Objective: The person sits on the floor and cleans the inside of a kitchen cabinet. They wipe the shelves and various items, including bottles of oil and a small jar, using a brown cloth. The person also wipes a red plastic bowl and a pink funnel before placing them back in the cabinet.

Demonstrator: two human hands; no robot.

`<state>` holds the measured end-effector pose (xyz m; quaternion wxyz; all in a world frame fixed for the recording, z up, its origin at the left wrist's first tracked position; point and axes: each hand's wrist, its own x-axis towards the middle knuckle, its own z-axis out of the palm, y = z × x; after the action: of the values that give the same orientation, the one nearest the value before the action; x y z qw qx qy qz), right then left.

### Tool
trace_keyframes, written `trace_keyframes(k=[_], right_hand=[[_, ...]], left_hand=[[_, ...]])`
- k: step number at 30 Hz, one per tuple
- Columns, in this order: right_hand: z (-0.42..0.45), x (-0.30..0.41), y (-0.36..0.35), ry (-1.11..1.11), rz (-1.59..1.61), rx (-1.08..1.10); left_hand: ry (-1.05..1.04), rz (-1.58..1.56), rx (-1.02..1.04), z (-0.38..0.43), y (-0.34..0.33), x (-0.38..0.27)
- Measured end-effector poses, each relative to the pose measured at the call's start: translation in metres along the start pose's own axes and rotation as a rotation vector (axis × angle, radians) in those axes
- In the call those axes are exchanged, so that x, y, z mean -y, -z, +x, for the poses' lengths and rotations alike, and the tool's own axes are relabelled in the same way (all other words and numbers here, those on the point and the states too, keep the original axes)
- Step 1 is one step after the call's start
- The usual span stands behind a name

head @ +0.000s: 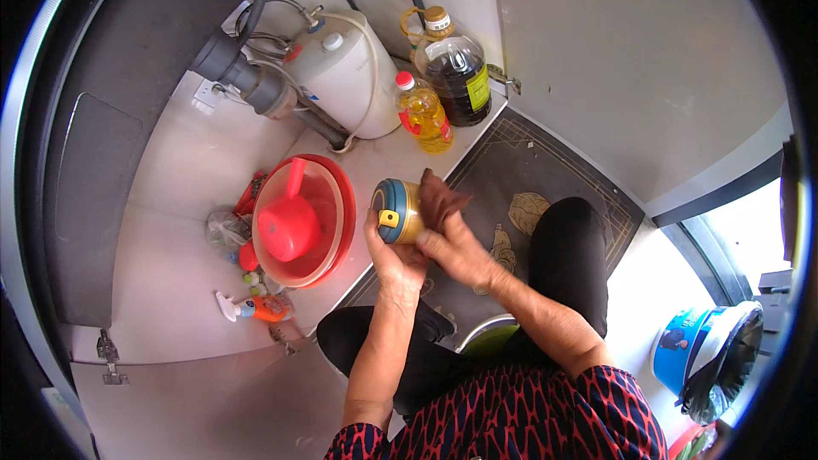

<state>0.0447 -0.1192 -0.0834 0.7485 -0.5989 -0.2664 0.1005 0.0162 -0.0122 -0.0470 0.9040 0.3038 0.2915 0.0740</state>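
In front of me, over the front edge of the cabinet floor, my left hand (396,262) holds a lidded container (397,207) from below. The container has a blue lid with a yellow latch and a yellow body, and it lies tilted in the hand. A brown cloth (439,200) is in my right hand (461,249), its fingers partly hidden by it. The cloth lies against or very near the end of the container away from the lid. My right thumb is by the container's lower side.
Inside the sink cabinet stand stacked red basins (348,204) with a red dipper (291,227), an orange spray bottle (268,308), a white tank (348,76), a grey drain pipe (246,80), a yellow oil bottle (425,115) and a large dark-liquid bottle (455,80). A blue bucket (680,345) stands right.
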Motion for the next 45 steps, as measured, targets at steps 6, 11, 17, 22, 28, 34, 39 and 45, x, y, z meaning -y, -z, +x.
trace_keyframes(k=[6, 11, 17, 22, 28, 34, 39, 45], right_hand=[[-0.026, 0.012, -0.008, 0.293, -0.601, 0.086], [-0.014, 0.033, 0.013, -0.216, 0.356, -0.11], [-0.017, 0.039, 0.027, -0.27, 0.507, -0.143], [-0.012, 0.048, 0.037, -0.276, 0.626, -0.159], [-0.011, 0.051, 0.047, -0.48, 0.707, -0.053], [-0.01, 0.039, 0.04, -0.393, 0.552, -0.112], [-0.011, 0.019, 0.032, -0.408, 0.474, -0.16], [-0.024, 0.027, 0.018, -0.148, 0.156, 0.032]], left_hand=[[-0.059, -0.004, -0.015, -0.003, 0.02, -0.003], [0.058, -0.154, 0.238, -0.021, 0.0, -0.016], [0.125, 0.261, 0.338, -0.027, -0.002, -0.022], [-0.072, 0.495, 0.415, -0.031, -0.003, -0.025], [0.083, 0.375, 0.392, -0.041, -0.008, -0.024], [0.138, 0.262, 0.297, -0.035, -0.013, -0.007], [0.106, 0.159, 0.248, -0.035, -0.019, -0.002], [-0.061, 0.058, 0.113, -0.029, -0.018, 0.002]])
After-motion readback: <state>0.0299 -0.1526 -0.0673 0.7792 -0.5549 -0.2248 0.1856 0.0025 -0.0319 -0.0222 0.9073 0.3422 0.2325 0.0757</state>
